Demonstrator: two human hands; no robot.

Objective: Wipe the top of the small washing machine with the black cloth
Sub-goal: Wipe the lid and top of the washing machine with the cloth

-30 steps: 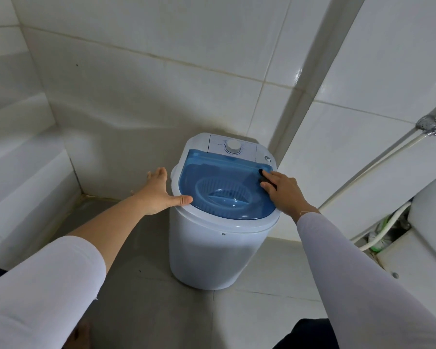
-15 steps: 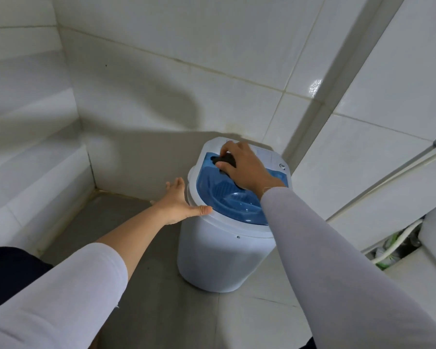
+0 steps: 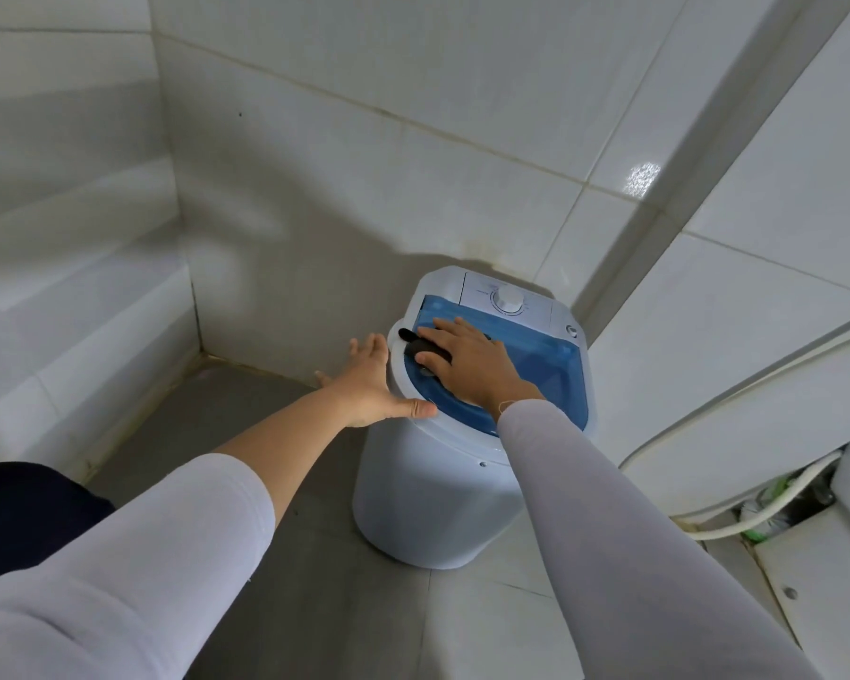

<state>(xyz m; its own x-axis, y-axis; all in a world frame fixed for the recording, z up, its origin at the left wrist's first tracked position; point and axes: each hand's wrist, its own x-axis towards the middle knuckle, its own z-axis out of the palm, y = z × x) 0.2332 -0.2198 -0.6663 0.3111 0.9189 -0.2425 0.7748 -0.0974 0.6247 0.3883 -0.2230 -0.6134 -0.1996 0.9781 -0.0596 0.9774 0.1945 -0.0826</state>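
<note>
A small white washing machine (image 3: 428, 493) stands on the floor in a tiled corner. It has a translucent blue lid (image 3: 545, 365) and a white dial (image 3: 508, 300) at the back. My right hand (image 3: 467, 363) lies flat on the left part of the lid and presses the black cloth (image 3: 420, 349) down; the cloth pokes out past my fingers onto the white rim. My left hand (image 3: 371, 382) rests against the machine's left side, fingers spread and thumb on the rim, holding nothing.
White tiled walls close in behind and to both sides. A white hose (image 3: 756, 512) curls along the floor at the right, beside a white fixture (image 3: 835, 557). Grey floor tiles (image 3: 246, 414) lie left of the machine.
My right hand has swept the cloth from the lid's right edge across its back to the left edge. My left hand stays on the machine's left side. The view has shifted.
</note>
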